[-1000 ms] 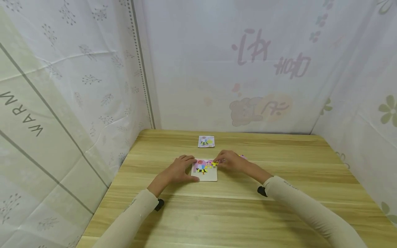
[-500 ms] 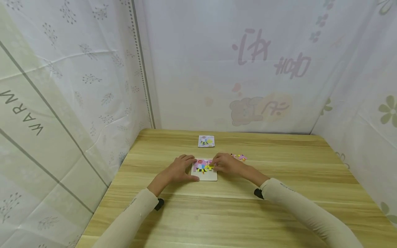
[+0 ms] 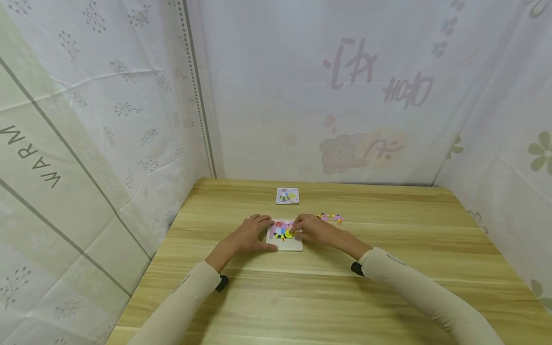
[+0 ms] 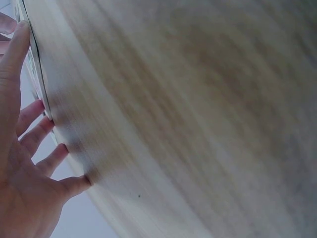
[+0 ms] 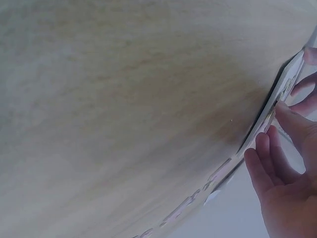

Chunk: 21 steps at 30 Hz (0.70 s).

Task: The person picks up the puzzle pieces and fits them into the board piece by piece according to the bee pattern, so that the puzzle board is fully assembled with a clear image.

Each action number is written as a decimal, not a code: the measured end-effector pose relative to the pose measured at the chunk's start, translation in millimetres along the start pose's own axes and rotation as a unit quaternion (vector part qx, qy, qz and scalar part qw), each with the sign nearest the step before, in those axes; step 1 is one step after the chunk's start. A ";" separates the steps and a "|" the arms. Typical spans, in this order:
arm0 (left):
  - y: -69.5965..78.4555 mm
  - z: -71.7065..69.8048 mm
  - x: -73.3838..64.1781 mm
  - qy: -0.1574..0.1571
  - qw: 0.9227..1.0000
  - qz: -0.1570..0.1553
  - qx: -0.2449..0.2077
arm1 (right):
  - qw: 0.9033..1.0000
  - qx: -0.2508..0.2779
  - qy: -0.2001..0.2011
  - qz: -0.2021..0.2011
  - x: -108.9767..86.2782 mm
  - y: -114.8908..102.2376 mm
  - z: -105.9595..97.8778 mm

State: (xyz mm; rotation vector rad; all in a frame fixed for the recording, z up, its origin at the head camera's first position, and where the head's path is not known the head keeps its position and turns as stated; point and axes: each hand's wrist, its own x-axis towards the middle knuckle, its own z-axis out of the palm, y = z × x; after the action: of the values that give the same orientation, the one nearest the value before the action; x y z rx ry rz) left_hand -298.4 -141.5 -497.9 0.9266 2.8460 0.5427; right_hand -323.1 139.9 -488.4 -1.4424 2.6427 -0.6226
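Observation:
A small pale puzzle board (image 3: 290,246) lies on the table, its upper part filled with pink pieces and a striped bee picture. My left hand (image 3: 252,234) holds the board by its left side, thumb at the near corner and index finger at the far one. In the left wrist view the other fingertips (image 4: 87,179) rest on the tabletop. Over the board's right side, my right hand (image 3: 315,229) pinches a yellow puzzle piece (image 3: 288,234) at the bee's front end. The thumb and fingers partly hide that piece.
Loose pink puzzle pieces, one (image 3: 323,217) near my right hand and another (image 3: 338,218) farther right, lie beyond the right wrist. A square picture card (image 3: 287,196) with a similar bee lies farther back on the wooden table (image 3: 276,297). Patterned cloth hangs around it.
My right hand has brought the yellow piece left and nearer, in against the bee's body. More of the loose pieces shows behind the hand. The left hand and the board have stayed put.

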 end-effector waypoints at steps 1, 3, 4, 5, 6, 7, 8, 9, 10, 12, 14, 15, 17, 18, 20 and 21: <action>0.2 -0.1 0.1 -0.001 1.000 0.000 0.000 | 1.000 -0.002 -0.002 0.003 0.1 0.1 0.5; 0.4 -0.6 0.0 -0.003 1.000 0.000 0.000 | 1.000 -0.003 -0.001 0.003 0.4 0.8 1.7; 0.3 -0.6 0.1 -0.002 1.000 0.001 0.000 | 1.000 -0.006 -0.002 0.005 0.6 1.1 2.3; 0.4 -0.7 0.1 -0.002 1.000 0.001 0.001 | 1.000 -0.008 -0.001 0.006 0.8 1.0 2.6; 0.5 -0.9 0.1 -0.003 1.000 0.000 0.003 | 1.000 -0.011 0.001 0.005 0.7 0.8 2.9; 0.7 -1.1 0.0 -0.003 1.000 0.001 0.004 | 1.000 -0.014 0.002 0.003 0.3 0.6 3.3; 0.9 -1.4 0.0 -0.001 1.000 0.002 0.003 | 1.000 -0.016 0.003 0.003 0.3 0.7 3.8; 1.2 -1.7 -0.1 -0.001 1.000 0.002 0.002 | 1.000 -0.018 0.002 0.005 0.1 0.1 3.9; 1.6 -2.0 0.0 -0.002 1.000 0.001 0.002 | 1.000 -0.020 0.003 0.007 -0.3 -0.2 4.2; 2.5 -2.9 -0.2 -0.004 1.000 0.000 0.001 | 1.000 -0.019 0.004 0.010 -1.2 -0.5 5.0; 3.0 -3.4 -0.2 -0.006 1.000 0.000 0.000 | 1.000 -0.017 0.003 0.015 -1.4 -0.2 5.9; 3.3 -3.5 -0.2 -0.008 1.000 -0.001 0.000 | 1.000 -0.016 0.004 0.017 -1.7 -0.6 6.1; 3.7 -3.4 0.1 -0.006 1.000 0.000 -0.002 | 1.000 -0.014 0.004 0.019 -2.1 -0.5 6.4; 3.9 -3.3 0.1 -0.004 1.000 0.001 -0.004 | 1.000 -0.013 0.005 0.019 -2.3 -0.5 6.3; 4.1 -2.9 0.5 -0.003 1.000 0.002 -0.006 | 1.000 -0.011 0.008 0.018 -3.1 -0.8 5.9; 4.3 -2.8 0.6 -0.002 1.000 0.001 -0.007 | 1.000 -0.008 0.011 0.018 -3.5 -1.0 5.4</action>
State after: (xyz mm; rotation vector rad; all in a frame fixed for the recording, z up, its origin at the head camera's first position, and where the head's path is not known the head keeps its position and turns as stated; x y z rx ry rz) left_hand -297.0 -138.8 -493.6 0.9282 2.8340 0.5582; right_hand -318.9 140.6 -493.5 -1.3967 2.6900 -0.6182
